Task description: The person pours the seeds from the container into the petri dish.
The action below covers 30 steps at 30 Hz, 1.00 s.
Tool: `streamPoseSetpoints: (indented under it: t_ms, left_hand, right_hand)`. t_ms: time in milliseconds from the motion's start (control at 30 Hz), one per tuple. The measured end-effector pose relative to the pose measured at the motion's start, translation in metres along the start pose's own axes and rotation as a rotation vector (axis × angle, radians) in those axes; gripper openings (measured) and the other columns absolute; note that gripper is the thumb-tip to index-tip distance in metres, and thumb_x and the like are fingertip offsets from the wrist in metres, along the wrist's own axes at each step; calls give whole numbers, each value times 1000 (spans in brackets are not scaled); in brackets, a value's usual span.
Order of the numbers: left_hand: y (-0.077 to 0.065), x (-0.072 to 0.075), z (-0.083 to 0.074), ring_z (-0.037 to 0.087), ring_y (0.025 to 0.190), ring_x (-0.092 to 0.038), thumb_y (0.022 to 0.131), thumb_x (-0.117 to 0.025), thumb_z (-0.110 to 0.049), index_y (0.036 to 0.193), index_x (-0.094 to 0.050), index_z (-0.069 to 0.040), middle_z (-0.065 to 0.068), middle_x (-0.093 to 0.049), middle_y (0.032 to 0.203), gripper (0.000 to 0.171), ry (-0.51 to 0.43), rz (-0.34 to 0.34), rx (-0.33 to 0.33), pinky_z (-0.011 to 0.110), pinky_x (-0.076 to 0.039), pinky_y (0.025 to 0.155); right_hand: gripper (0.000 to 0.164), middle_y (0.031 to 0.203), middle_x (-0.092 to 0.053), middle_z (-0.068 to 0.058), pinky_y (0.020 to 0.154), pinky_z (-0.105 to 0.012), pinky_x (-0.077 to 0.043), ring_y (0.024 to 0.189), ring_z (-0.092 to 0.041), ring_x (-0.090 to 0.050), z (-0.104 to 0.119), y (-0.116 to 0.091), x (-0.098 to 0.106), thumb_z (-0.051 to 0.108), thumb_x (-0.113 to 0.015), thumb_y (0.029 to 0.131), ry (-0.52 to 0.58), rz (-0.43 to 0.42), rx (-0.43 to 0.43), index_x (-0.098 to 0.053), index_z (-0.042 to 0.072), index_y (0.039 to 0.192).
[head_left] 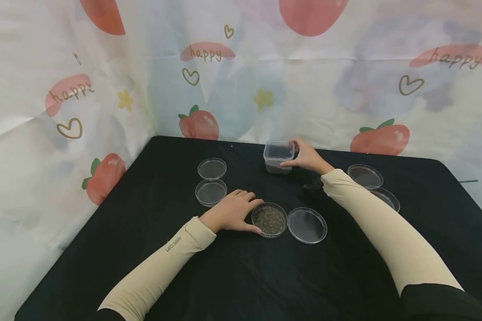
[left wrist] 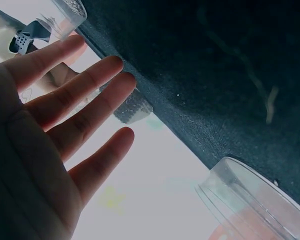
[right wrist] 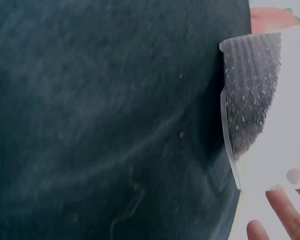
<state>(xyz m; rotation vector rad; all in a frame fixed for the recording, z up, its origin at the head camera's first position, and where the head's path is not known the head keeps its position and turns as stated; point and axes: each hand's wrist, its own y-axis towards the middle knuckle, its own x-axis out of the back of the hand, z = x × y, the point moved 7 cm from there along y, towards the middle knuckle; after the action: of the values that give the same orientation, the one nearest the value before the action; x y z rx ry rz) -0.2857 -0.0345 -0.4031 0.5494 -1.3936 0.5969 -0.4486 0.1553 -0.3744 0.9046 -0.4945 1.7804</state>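
A clear square tub partly filled with greyish granules stands at the back of the table. My right hand grips its right side between thumb and fingers. Up close in the right wrist view, the granules in the tub show dark with pale specks. A round clear petri dish nearer the front holds brownish granules. My left hand is at its left side, thumb and index fingertip right at the rim. The left fingers look straight and spread in the left wrist view.
An empty clear dish sits just right of the filled one. Two more dishes, a far one and a near one, lie at left. Another pair overlaps at right, partly behind my right sleeve. A printed curtain hangs behind the black table.
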Motion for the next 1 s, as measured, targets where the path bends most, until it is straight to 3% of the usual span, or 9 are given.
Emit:
streamPoseSetpoints:
  t_ms: [167, 400, 733, 1000]
  left_hand:
    - [0, -1, 0, 19, 117, -53, 76, -51, -76, 139, -46, -21, 2, -55, 125, 83, 6, -14, 7, 37, -37, 108]
    - [0, -2, -1, 20, 118, -52, 76, -51, -75, 139, -45, -21, 3, -54, 126, 84, -13, -8, 5, 37, -37, 108]
    - [-2, -1, 0, 20, 117, -53, 76, -52, -75, 139, -46, -21, 3, -55, 126, 83, -12, -24, 5, 37, -37, 107]
    - [-3, 3, -1, 20, 117, -53, 76, -53, -74, 138, -47, -20, 3, -55, 125, 82, -24, -25, 5, 37, -37, 108]
  right_hand:
    - [92, 143, -35, -23, 102, -59, -36, 132, -42, -35, -7, -3, -1, 33, -76, 78, 0, 59, -22, -22, 1, 146]
    - [103, 154, -15, -25, 107, -63, -26, 139, -44, -23, -6, -15, 3, 33, -73, 81, -55, 139, -20, -3, 3, 151]
    - [113, 158, -11, -15, 107, -64, -25, 142, -40, -21, 23, -58, 22, 33, -78, 76, -111, 60, 82, 2, 12, 152]
    - [112, 154, -26, -15, 104, -63, -27, 140, -39, -26, 61, -107, 27, 27, -83, 70, -90, 23, 231, -8, 15, 152]
